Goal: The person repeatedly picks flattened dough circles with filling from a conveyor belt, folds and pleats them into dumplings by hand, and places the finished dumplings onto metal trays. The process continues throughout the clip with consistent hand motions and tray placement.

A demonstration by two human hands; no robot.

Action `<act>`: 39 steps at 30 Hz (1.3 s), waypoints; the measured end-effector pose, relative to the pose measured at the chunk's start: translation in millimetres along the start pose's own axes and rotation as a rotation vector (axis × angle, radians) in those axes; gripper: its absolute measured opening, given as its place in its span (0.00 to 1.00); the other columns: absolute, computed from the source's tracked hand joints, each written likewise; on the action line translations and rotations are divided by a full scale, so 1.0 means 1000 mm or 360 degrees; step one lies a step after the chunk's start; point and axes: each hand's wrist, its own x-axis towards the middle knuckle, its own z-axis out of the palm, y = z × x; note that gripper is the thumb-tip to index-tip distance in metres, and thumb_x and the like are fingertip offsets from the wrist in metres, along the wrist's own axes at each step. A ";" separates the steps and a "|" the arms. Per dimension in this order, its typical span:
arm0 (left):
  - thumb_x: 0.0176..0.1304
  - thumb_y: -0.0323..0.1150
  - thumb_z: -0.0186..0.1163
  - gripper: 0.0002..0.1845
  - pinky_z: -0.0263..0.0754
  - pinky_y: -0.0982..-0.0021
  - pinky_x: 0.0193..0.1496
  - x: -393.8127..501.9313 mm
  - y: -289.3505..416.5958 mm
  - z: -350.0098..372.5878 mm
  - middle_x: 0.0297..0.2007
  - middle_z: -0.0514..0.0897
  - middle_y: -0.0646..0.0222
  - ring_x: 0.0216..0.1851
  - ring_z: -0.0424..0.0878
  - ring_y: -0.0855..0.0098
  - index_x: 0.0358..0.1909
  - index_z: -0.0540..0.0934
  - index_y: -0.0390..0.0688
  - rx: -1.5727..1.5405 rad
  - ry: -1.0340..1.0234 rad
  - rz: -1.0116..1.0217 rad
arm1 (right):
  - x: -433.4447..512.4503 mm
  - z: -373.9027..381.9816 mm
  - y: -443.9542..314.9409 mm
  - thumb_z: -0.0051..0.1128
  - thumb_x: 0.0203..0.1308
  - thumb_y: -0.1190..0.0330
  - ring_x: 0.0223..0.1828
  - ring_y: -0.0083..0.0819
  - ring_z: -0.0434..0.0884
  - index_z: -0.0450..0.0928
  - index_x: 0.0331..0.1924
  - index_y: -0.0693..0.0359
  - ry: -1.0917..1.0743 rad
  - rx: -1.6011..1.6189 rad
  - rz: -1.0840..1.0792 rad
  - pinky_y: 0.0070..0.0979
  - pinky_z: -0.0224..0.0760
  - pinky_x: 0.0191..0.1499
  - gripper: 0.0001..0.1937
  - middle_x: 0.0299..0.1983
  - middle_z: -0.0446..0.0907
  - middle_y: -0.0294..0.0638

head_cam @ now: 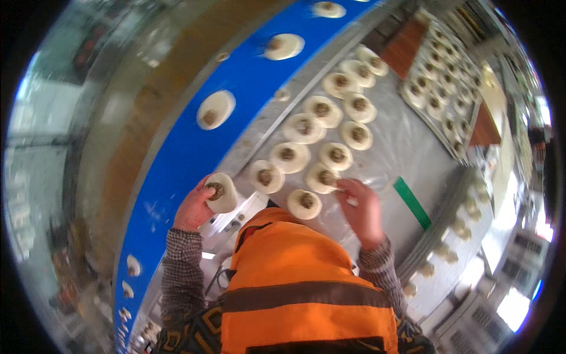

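Note:
My left hand point(194, 208) holds a flat dough round point(224, 194) with brown filling at its middle, the thumb lying over the filling. It is raised near the edge of a blue conveyor belt point(177, 155). My right hand point(360, 208) is at the metal table, its fingertips at the rim of a filled dough round point(319, 179); whether they grip it cannot be told, and the hand is blurred. Several more filled dough rounds point(305, 128) lie in rows on the table, some overlapping. Other filled rounds point(216, 109) lie spaced along the belt.
At the upper right a metal tray point(433, 117) of dough pieces stands on a reddish-brown surface point(404, 48). A strip of green tape point(412, 203) marks the metal table point(393, 155). To the right, another tray point(464, 252) bears small dough pieces. A metal rail point(283, 113) runs beside the belt.

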 end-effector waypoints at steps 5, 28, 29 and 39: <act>0.68 0.34 0.56 0.26 0.73 0.61 0.61 0.057 -0.049 0.118 0.56 0.76 0.63 0.58 0.76 0.65 0.65 0.65 0.38 0.0129 -0.0500 -0.0335 | 0.021 0.009 -0.002 0.61 0.60 0.71 0.36 0.24 0.81 0.80 0.47 0.66 -0.0266 0.0844 0.0183 0.23 0.75 0.42 0.13 0.36 0.82 0.45; 0.66 0.34 0.60 0.21 0.77 0.74 0.52 0.082 -0.081 0.189 0.47 0.81 0.65 0.47 0.81 0.76 0.58 0.73 0.36 0.1040 -0.0616 -0.0412 | -0.010 -0.009 0.017 0.61 0.55 0.73 0.35 0.50 0.81 0.79 0.38 0.66 0.0119 0.0310 0.0098 0.37 0.75 0.38 0.08 0.36 0.81 0.51; 0.66 0.34 0.60 0.20 0.78 0.74 0.51 0.085 -0.079 0.187 0.46 0.82 0.65 0.46 0.81 0.76 0.57 0.74 0.36 0.1258 -0.0659 -0.0321 | -0.006 -0.008 0.015 0.61 0.55 0.73 0.36 0.50 0.81 0.79 0.38 0.66 0.0113 0.0254 0.0041 0.37 0.75 0.38 0.08 0.36 0.81 0.51; 0.66 0.33 0.60 0.21 0.83 0.75 0.43 0.100 -0.051 0.167 0.47 0.81 0.64 0.48 0.82 0.73 0.59 0.72 0.40 0.0879 -0.0569 -0.0623 | 0.009 0.018 0.009 0.61 0.56 0.77 0.31 0.36 0.80 0.78 0.44 0.66 0.0076 -0.0102 -0.0172 0.29 0.73 0.35 0.12 0.32 0.79 0.45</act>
